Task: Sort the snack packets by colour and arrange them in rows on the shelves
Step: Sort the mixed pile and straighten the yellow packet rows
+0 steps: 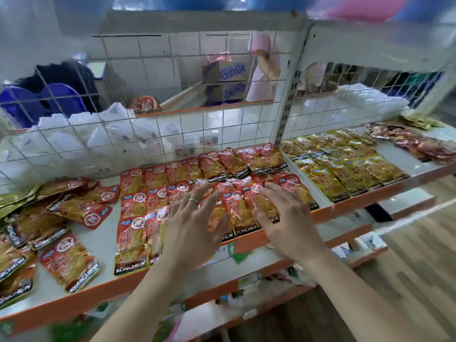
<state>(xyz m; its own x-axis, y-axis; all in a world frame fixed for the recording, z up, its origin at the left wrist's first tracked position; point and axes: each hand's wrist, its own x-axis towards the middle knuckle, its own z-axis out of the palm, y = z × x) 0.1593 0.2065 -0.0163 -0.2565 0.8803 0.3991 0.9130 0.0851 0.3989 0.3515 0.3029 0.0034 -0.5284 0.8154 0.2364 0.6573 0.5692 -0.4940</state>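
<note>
left hand [195, 218]: grip wide open, fingers spread straight, holds nothing; over the front of the red rows, contact can't be told.
right hand [283, 211]: grip the same, splayed and empty; over the right end of those rows, near the left hand.
red rows [153, 191]: red snack packets laid in overlapping rows mid-shelf; back row a bit crooked at its right end.
loose red packets [71, 260]: left end of the shelf, jumbled at all angles, not rowed.
gold packets [14, 198]: a few at the far left edge, beside the loose red ones.
yellow rows [345, 169]: next bay to the right, lined up tidily.
dark red pile [414, 141]: back right of that bay, heaped.
shelf [103, 245]: white deck, orange front lip.
step in hand: probably flattening or squaring the red rows.
progress: judged past halfway; yellow done, red mostly done.
left to do: loose red packets, gold packets, dark red pile.
</note>
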